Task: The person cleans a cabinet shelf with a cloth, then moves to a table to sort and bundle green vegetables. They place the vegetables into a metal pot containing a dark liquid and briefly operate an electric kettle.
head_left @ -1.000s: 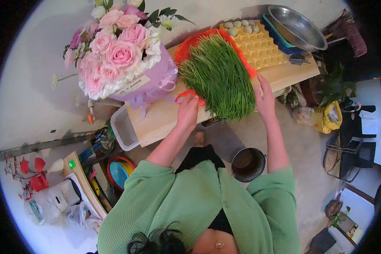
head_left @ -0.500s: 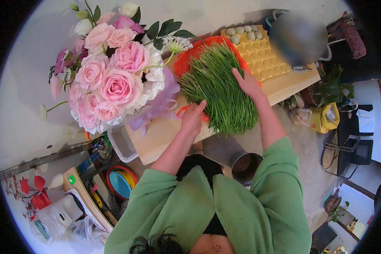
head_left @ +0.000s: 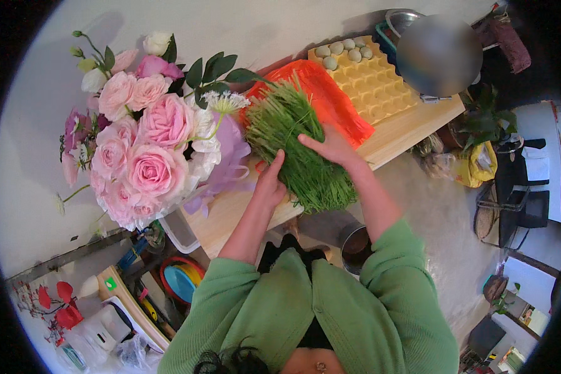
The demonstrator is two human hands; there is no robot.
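Note:
A thick bunch of chives (head_left: 279, 128), long and thin green leaves, lies over an orange-red plastic bag (head_left: 333, 93) and the near edge of the light wood table (head_left: 230, 215). My left hand (head_left: 271, 185) grips the bunch at its left side, thumb up along the leaves. From the right, my right hand (head_left: 332, 148) is closed round it, thumb pointing left across the top. The undersides of both hands and the fingers beneath the leaves are hidden.
Left of the chives stands a large bouquet of pink roses (head_left: 159, 171) in pale purple wrapping. Behind the bag is a yellow egg tray (head_left: 374, 90) with several pale eggs (head_left: 330, 63). A metal bucket (head_left: 356, 244) stands on the floor below the table edge.
Both hands have come closer together, squeezing the chives into a narrower bunch. The bunch has shifted left and nearer, baring more of the orange-red bag.

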